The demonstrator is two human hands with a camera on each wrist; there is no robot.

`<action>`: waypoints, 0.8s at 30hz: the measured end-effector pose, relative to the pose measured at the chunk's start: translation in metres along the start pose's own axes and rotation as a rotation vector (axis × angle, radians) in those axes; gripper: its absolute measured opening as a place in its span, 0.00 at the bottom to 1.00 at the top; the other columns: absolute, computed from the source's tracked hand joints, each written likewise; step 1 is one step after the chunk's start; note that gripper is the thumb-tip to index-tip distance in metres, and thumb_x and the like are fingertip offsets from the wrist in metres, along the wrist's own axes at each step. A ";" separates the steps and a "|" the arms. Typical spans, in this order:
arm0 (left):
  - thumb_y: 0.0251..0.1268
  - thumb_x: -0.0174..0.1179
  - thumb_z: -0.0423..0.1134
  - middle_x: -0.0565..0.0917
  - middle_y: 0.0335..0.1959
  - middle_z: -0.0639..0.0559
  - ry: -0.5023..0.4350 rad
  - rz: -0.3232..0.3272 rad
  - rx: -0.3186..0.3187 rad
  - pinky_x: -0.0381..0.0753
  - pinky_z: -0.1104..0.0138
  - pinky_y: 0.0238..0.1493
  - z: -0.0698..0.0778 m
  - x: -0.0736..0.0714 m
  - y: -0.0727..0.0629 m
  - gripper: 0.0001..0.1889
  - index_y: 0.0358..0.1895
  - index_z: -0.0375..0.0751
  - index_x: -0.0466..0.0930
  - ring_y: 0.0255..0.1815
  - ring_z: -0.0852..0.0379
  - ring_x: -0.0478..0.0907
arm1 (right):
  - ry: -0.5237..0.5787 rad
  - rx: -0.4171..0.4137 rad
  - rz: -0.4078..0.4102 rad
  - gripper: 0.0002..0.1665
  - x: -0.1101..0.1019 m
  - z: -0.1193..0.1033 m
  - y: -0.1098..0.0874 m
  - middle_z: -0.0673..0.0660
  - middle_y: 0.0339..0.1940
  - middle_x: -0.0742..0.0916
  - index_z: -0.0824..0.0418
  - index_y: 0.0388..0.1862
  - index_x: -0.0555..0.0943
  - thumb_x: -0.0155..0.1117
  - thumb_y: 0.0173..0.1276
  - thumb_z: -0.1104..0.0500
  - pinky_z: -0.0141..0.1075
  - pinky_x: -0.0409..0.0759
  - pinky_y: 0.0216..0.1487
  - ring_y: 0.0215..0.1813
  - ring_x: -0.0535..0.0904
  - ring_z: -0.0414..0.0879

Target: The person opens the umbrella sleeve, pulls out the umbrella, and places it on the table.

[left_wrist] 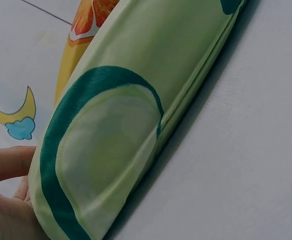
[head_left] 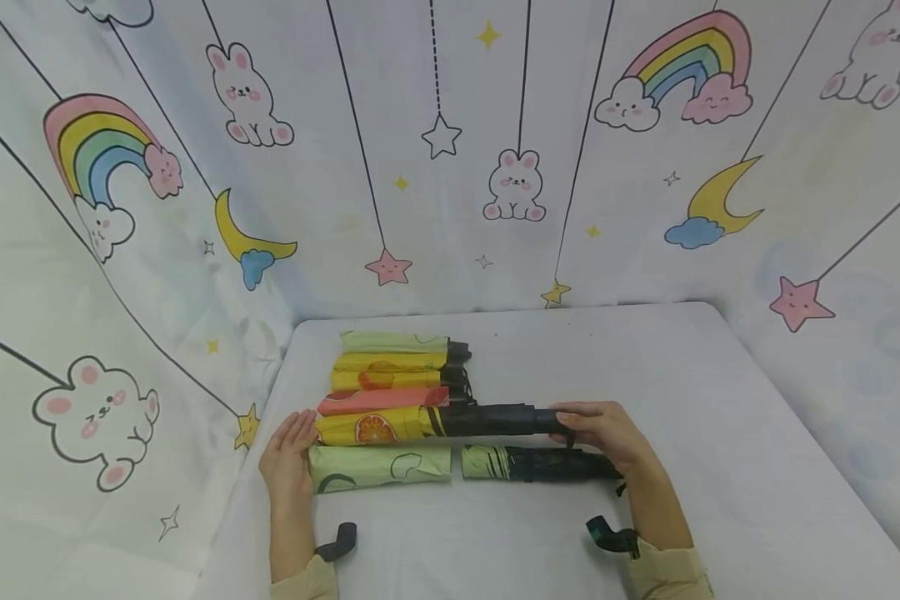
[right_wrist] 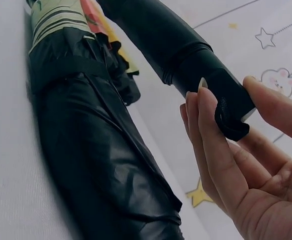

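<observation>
So the thing in hand is a folded yellow umbrella (head_left: 444, 422), lying just below the middle of the head frame, above the pale green sleeve (head_left: 381, 467) as you look at it. Left half is bright yellow with a juicy orange slice print, then slanted dark stripes, then it's all black to the handle end. The right wrist view shows the black part is smooth with a ridge partway down, plus a little black strap (right_wrist: 233, 125) dangling off the end.

Right hand (head_left: 607, 429) has that handle end held between thumb and fingers. Left hand (head_left: 288, 458) is at the yellow end, but I can't tell how its fingers close, they slip behind the green fabric in the left wrist view.

Hard to see stuff: in that same view the yellow bit is mostly blocked by green and chopped off at the top edge. Can't tell if the yellow part is a separate cover either. The black and green umbrella (head_left: 540, 463) has its right end tucked behind the right hand's wrist, and the pink one (head_left: 382, 400) is partly covered by the yellow one in front of it
</observation>
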State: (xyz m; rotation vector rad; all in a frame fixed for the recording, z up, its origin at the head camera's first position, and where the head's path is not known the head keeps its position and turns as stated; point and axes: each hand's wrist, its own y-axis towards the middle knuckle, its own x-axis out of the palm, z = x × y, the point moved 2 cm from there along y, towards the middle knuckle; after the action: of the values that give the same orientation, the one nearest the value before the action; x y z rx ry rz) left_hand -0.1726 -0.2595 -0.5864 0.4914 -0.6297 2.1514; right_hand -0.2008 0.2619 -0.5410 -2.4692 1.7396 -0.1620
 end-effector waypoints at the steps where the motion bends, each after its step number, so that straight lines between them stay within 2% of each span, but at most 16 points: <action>1: 0.64 0.62 0.14 0.89 0.53 0.44 -0.003 0.000 0.001 0.84 0.66 0.60 0.000 0.000 0.000 0.32 0.73 0.24 0.66 0.56 0.53 0.87 | 0.007 0.005 0.005 0.26 -0.001 0.000 -0.001 0.63 0.58 0.87 0.75 0.63 0.81 0.70 0.74 0.59 0.41 0.88 0.56 0.51 0.90 0.60; 8: 0.63 0.63 0.13 0.89 0.52 0.43 -0.021 0.003 0.006 0.85 0.66 0.58 0.000 0.000 0.000 0.29 0.68 0.27 0.72 0.55 0.53 0.88 | 0.022 0.009 0.005 0.28 -0.007 -0.001 -0.004 0.63 0.58 0.88 0.78 0.65 0.78 0.68 0.75 0.60 0.41 0.88 0.55 0.51 0.90 0.58; 14: 0.63 0.63 0.13 0.89 0.52 0.43 -0.019 -0.001 0.008 0.84 0.66 0.59 0.001 0.001 0.000 0.31 0.70 0.24 0.68 0.54 0.53 0.88 | 0.016 0.007 0.012 0.28 -0.012 -0.001 -0.008 0.62 0.56 0.89 0.79 0.66 0.77 0.67 0.76 0.60 0.39 0.87 0.56 0.50 0.91 0.56; 24: 0.64 0.62 0.14 0.89 0.52 0.43 -0.022 -0.016 -0.006 0.83 0.65 0.60 0.001 0.000 -0.001 0.32 0.72 0.24 0.67 0.56 0.52 0.87 | 0.034 0.008 0.032 0.25 -0.024 0.005 -0.014 0.59 0.55 0.89 0.77 0.64 0.79 0.67 0.76 0.61 0.41 0.87 0.57 0.50 0.90 0.57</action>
State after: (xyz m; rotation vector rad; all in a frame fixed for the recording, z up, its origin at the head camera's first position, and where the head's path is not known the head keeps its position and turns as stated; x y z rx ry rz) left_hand -0.1717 -0.2593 -0.5857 0.5163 -0.6424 2.1313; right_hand -0.1950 0.2892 -0.5446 -2.4451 1.7874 -0.2080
